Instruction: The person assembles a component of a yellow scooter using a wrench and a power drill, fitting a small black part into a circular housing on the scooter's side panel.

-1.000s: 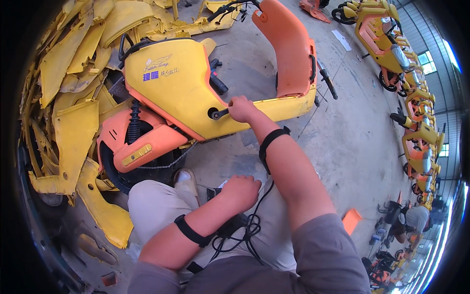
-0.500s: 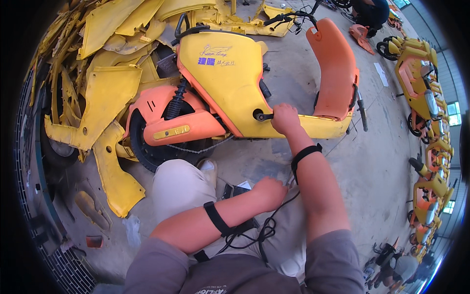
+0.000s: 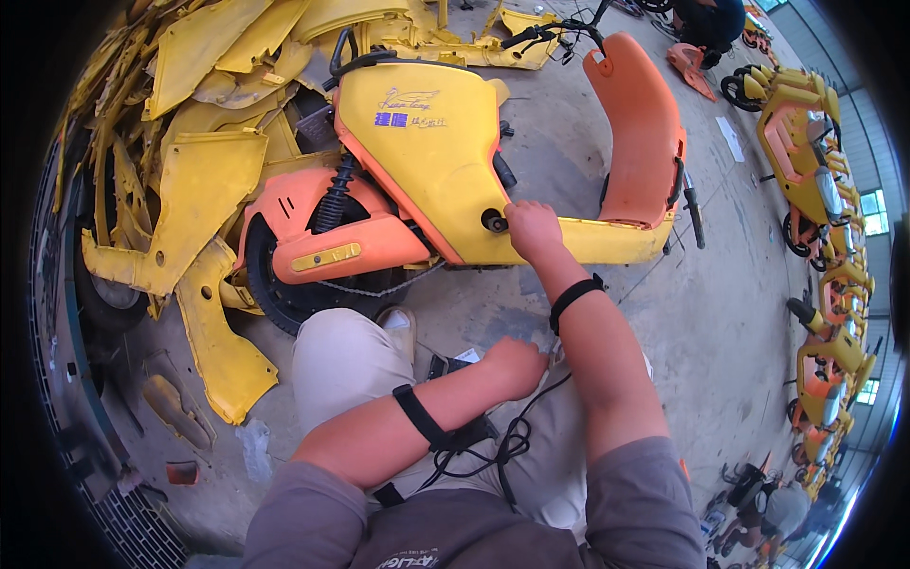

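The yellow side panel (image 3: pixel 417 123) of a scooter stands upright in front of me, with a round dark hole (image 3: pixel 492 220) low near its front corner. My right hand (image 3: pixel 536 232) is closed beside this hole, round a dark metal bar (image 3: pixel 500 226). The bar's rounded end shows at the hole; the rest is hidden in my fist. My left hand (image 3: pixel 518 366) is closed above my lap, its fingertips pinched together near my right forearm. What it holds, if anything, is too small to make out.
Yellow body panels (image 3: pixel 204 180) are piled at the left. The scooter's orange front shield (image 3: pixel 643 133) rises at the right, beyond its rear wheel (image 3: pixel 284 275). A black cable (image 3: pixel 512 446) lies over my lap. Several yellow scooters (image 3: pixel 806 142) line the right; other people work nearby.
My right hand has shifted slightly toward the hole and covers more of the metal bar. The whole view has moved a little; my left hand stays closed over my lap.
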`<state>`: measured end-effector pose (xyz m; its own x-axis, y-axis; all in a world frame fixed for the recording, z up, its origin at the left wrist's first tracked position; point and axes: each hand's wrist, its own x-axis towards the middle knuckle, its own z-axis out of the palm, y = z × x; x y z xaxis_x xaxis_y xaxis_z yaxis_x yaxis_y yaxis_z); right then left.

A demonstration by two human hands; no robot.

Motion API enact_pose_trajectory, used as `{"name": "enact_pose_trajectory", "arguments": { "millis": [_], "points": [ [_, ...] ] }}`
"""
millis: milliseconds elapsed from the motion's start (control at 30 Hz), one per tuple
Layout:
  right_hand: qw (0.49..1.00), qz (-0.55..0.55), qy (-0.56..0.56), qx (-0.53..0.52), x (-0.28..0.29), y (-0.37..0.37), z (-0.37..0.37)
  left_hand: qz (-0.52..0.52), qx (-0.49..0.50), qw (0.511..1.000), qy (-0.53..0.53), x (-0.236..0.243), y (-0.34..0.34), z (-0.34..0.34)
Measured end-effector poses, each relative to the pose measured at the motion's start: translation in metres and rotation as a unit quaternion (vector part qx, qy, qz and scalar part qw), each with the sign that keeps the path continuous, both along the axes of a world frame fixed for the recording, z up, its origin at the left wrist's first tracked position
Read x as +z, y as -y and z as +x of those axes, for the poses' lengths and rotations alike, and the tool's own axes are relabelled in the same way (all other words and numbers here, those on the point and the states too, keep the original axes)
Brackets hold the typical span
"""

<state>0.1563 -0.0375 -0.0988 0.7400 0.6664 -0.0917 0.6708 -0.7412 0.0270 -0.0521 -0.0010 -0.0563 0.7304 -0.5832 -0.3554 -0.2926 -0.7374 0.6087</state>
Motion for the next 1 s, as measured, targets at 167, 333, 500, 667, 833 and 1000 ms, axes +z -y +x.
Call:
{"name": "enact_pose_trajectory", "arguments": {
  "millis": [167, 333, 500, 667, 833, 1000],
  "points": [
    [1.000, 0.019, 0.002, -0.008, -0.004, 0.002, 0.001, 0.011, 0.004, 1.000, -0.002, -0.003, 0.000, 0.002],
    [0.999, 0.028, -0.004, -0.014, -0.008, 0.002, 0.001, 0.022, 0.000, 1.000, -0.013, -0.003, -0.001, 0.004],
    [0.999, 0.025, -0.024, -0.024, -0.011, -0.001, 0.001, 0.021, 0.001, 1.000, -0.021, -0.003, -0.004, 0.003],
    [0.999, 0.034, -0.026, -0.012, -0.008, -0.005, 0.000, 0.026, -0.005, 0.999, -0.017, -0.003, -0.011, 0.004],
    [0.993, 0.067, -0.084, -0.039, -0.010, 0.017, 0.014, 0.026, -0.021, 0.999, 0.000, 0.011, -0.005, 0.013],
    [0.996, 0.072, -0.052, -0.021, -0.018, 0.012, 0.005, -0.004, 0.005, 0.999, -0.040, 0.016, -0.014, 0.015]
  ]
}}
